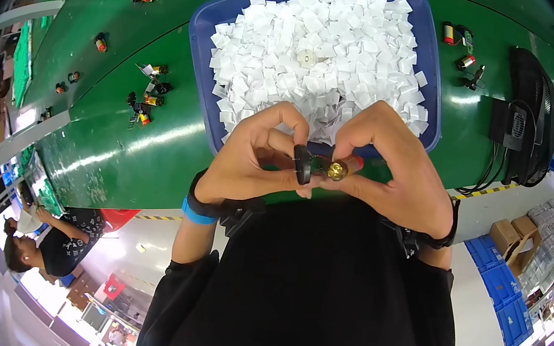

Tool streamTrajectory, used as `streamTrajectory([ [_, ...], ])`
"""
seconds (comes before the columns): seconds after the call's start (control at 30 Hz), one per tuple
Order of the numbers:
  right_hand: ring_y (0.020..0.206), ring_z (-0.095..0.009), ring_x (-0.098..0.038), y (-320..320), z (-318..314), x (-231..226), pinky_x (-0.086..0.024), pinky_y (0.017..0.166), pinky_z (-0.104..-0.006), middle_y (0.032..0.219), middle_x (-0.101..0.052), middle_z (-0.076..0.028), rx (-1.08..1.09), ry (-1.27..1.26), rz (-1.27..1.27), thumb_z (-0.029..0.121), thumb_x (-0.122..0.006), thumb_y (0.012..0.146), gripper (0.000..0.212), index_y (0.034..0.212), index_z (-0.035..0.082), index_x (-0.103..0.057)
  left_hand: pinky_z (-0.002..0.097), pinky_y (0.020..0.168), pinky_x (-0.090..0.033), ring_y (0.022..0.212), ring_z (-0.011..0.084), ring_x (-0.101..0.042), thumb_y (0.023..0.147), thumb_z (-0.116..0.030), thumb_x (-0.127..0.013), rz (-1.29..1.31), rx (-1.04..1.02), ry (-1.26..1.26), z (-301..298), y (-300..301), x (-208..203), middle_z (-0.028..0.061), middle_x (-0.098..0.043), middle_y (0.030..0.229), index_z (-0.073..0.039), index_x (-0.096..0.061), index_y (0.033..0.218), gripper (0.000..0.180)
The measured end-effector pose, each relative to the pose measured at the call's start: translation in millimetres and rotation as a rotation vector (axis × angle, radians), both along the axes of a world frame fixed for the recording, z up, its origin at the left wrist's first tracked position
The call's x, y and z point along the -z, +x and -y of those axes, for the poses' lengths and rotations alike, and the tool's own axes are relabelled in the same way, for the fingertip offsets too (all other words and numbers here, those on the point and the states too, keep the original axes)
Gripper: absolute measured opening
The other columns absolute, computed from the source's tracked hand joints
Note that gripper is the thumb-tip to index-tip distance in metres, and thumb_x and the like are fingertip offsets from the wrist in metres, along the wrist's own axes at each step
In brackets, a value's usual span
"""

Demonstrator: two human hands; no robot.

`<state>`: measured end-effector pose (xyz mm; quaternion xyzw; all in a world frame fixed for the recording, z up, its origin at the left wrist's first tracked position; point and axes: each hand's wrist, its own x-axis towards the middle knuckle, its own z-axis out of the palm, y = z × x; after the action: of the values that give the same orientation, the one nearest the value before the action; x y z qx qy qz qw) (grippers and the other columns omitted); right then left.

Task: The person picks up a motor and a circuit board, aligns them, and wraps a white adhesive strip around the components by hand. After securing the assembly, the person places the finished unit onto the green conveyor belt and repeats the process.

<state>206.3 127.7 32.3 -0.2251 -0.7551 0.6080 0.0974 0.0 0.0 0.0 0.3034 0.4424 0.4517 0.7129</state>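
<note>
Both hands meet in front of my chest, at the near edge of a blue plastic tub point(194, 45). My left hand point(251, 156) pinches a black round disc-like part point(302, 164) on edge between thumb and fingers. My right hand point(388, 169) grips a small red-wrapped cylinder point(350, 165) whose brass-coloured end point(337, 171) faces up at me. Dark, thin pieces, perhaps wires, lie between the two parts; whether they join them I cannot make out. White folded paper squares point(322, 33) fill the tub, and a pale round piece point(307, 58) rests on them.
On the green table point(167, 166), several small red-and-yellow cylinders with black parts lie left point(147, 102) and right point(467, 61) of the tub. A black mesh item point(532, 121) and a black box with cables point(507, 125) stand far right. Another person point(54, 242) works at the lower left.
</note>
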Motion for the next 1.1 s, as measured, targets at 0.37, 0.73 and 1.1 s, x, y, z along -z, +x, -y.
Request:
streamTrajectory([
  [0.37,0.092,-0.023,-0.062,-5.3,4.6,1.2,-0.052,0.073,-0.034,0.086,-0.073,-0.012,0.1,0.163,-0.378,0.006,-0.087,0.068,0.032,0.095,0.003,-0.07,0.0252,0.07,-0.056,0.078,0.0156,-0.07,0.085,0.006,-0.072,0.079,-0.05,0.033,-0.2,-1.3,-11.2,0.0117,-0.071,0.088,0.003,-0.051,0.104,0.028],
  [0.73,0.092,-0.026,-0.066,-5.7,8.0,4.2,-0.054,0.075,-0.0332,0.091,-0.074,-0.011,0.16,0.335,-0.32,0.006,-0.086,0.066,0.032,0.094,0.002,-0.073,0.0248,0.073,-0.054,0.089,0.0124,-0.065,0.096,-0.008,-0.063,0.02,-0.198,-0.026,-2.3,11.6,-24.2,0.0096,-0.064,0.098,0.003,-0.053,0.117,0.026],
  [1.1,0.088,-0.025,-0.069,-5.4,25.3,-0.8,-0.057,0.072,-0.0309,0.092,-0.075,-0.011,0.279,0.562,-0.208,-0.005,-0.081,0.067,0.027,0.092,0.001,-0.072,0.0224,0.065,-0.051,0.079,0.0085,-0.059,0.1,-0.011,-0.057,-0.226,-0.215,-0.091,-15.2,16.8,-28.0,0.004,-0.06,0.094,-0.001,-0.055,0.119,0.022],
])
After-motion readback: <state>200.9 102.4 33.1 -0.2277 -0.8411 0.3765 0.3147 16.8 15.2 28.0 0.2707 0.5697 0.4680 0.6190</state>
